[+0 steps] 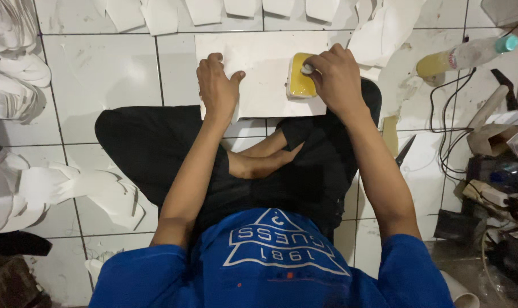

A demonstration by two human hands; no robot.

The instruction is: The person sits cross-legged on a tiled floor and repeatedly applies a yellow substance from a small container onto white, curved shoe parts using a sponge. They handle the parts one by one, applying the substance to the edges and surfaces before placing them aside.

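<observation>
Blue shirt (pixel 270 268) lowest; left hand (pixel 218 85) flat on white sheet (pixel 259 63), right hand (pixel 336 77) pinching applicator in glue tub (pixel 300 84).

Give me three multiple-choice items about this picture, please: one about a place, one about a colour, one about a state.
1. Where does the left hand rest?
A. On the white sheet
B. On the bottle
C. On the knee

2. What colour is the liquid in the small tub?
A. Blue
B. Yellow
C. Red

3. How does the bottle at the right lie?
A. Upright
B. Upside down
C. On its side

Answers: 1 A, the palm lies flat on the sheet's left part. 2 B, yellow shows under the right hand. 3 C, it lies along the floor tiles with its teal cap pointing right.
</observation>
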